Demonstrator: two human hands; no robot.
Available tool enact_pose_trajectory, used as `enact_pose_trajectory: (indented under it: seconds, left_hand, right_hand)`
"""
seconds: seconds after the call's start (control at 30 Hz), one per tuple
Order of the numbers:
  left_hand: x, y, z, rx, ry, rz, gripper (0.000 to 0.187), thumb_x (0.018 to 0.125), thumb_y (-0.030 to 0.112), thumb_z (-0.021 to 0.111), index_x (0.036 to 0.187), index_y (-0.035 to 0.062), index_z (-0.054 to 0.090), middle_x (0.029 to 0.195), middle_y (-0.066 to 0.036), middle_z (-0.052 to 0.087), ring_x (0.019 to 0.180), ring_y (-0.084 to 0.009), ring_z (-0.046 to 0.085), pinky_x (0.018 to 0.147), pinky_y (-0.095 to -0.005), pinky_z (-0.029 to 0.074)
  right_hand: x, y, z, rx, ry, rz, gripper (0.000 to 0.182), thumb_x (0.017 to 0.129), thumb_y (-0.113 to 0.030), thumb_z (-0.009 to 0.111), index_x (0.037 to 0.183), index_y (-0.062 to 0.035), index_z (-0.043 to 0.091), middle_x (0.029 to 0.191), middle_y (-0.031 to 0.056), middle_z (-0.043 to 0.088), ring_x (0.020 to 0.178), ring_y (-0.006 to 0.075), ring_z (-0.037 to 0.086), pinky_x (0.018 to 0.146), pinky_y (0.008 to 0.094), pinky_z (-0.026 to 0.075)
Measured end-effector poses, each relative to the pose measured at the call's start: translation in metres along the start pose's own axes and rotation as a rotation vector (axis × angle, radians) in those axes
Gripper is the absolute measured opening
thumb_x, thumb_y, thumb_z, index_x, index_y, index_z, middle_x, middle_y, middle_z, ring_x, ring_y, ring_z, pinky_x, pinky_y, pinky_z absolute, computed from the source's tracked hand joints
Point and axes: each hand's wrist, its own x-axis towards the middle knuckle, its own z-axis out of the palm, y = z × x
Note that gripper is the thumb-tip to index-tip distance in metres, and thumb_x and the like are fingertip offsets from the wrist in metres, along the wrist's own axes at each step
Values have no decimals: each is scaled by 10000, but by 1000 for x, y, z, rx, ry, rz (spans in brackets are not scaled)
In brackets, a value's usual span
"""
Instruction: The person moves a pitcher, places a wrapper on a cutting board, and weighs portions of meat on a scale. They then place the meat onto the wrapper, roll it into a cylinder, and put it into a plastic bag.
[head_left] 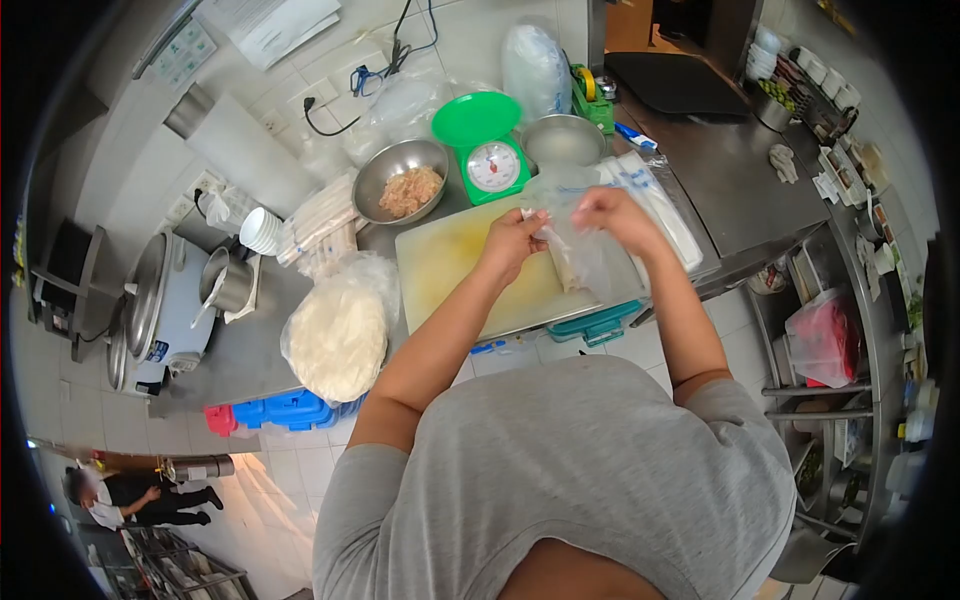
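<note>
A clear plastic bag (590, 262) hangs between my hands over the cutting board (450, 262), with something pale in its lower part. My left hand (513, 245) is closed, pinching the bag's left edge between thumb and fingers. On the other side, my right hand (614, 216) has its fingers curled together at the bag's upper right edge; the exact grip is partly hidden. Beyond the board stand a metal bowl of pinkish minced meat (410, 192) and a green kitchen scale (494, 166). A stack of flat plastic bags (660, 212) lies right of my right hand.
A large bag of pale dough-like food (338, 335) lies left of the board. Behind the scale's right side sits another metal bowl (564, 140). Stacked white cups (262, 230), a metal pot (228, 280) and a large cooker (185, 300) stand at left. Another person (140, 497) is far off.
</note>
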Motion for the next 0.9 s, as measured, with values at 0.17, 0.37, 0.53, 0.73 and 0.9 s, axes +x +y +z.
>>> enact_pose_trajectory:
  seconds: [0.17, 0.37, 0.53, 0.73, 0.9]
  left_hand:
    - [2, -5, -5, -140, 33, 55, 150, 916, 192, 595, 993, 63, 584, 888, -27, 616, 775, -129, 583, 685, -289, 500]
    - [7, 0, -2, 7, 40, 129, 102, 929, 145, 550, 982, 68, 591, 880, -11, 610, 778, -119, 577, 712, -290, 486]
    - [-4, 62, -44, -20, 410, 701, 99, 925, 112, 510, 869, 85, 587, 855, -13, 594, 785, -114, 539, 748, -263, 425]
    - [-84, 84, -134, -281, 679, 699, 250, 926, 126, 542, 1155, 33, 511, 916, -45, 551, 820, -165, 536, 802, -318, 464]
    - [-114, -41, -170, -158, 958, 758, 262, 946, 139, 500, 1182, 44, 435, 922, -62, 556, 800, -155, 531, 744, -315, 480]
  right_hand:
    - [-20, 48, -129, -1043, 1002, 393, 210, 789, -176, 670, 943, -34, 647, 902, 147, 650, 859, 307, 617, 791, 409, 483]
    - [-24, 46, -63, -967, 637, -345, 280, 742, -198, 677, 994, -80, 649, 1098, 170, 561, 1054, 359, 520, 881, 485, 416]
    - [-27, 85, -25, -1307, 263, 98, 254, 728, -170, 672, 979, -133, 653, 1067, 139, 528, 1043, 326, 497, 858, 496, 411]
    - [-20, 88, -55, -998, 490, 150, 336, 754, -223, 680, 1062, -129, 586, 1107, 198, 519, 1060, 376, 496, 857, 524, 406]
    - [-18, 10, -32, -1381, 1182, -335, 341, 783, -258, 671, 1040, -59, 569, 1155, 251, 511, 1021, 402, 521, 857, 463, 421]
